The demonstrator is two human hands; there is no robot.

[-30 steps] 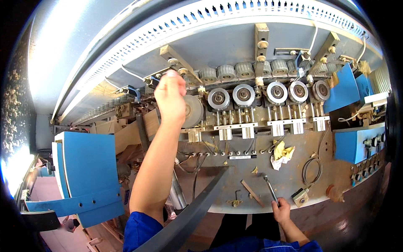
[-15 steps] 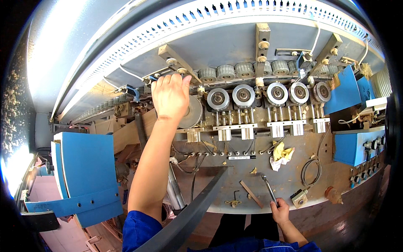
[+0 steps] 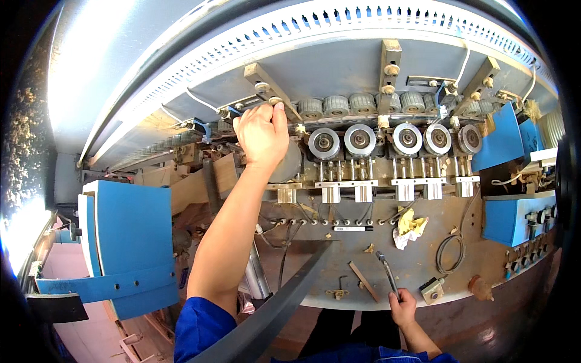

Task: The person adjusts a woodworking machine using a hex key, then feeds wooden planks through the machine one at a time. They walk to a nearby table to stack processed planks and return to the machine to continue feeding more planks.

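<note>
My left hand (image 3: pixel 264 134) reaches far forward into the machine, its fingers curled just below the nut on a slanted metal bracket (image 3: pixel 261 80). The back of the hand hides whatever the fingers grip. A large pale disc (image 3: pixel 287 162) is partly covered by that wrist. Low on the right, my right hand (image 3: pixel 403 307) closes around the handle of a metal ratchet wrench (image 3: pixel 388 272), whose head points away from me over the machine's bed. To the right of the left hand stands a row of grooved metal rollers (image 3: pixel 324 143), with ribbed dark rollers (image 3: pixel 336 106) behind them.
On the metal bed (image 3: pixel 327 284) lie a flat strip (image 3: pixel 364 282), a hex key (image 3: pixel 340 284), crumpled yellow-white paper (image 3: pixel 411 227), a marker pen (image 3: pixel 353 228), a coiled cable (image 3: pixel 451 254) and a switch box (image 3: pixel 432 291). A dark bar (image 3: pixel 284 302) slants up from below. Blue housings (image 3: pixel 130 242) flank the bed.
The whole view has shifted slightly, moving the scene rightward. My left hand stays at the same bracket, and my right hand still holds the wrench in nearly the same place.
</note>
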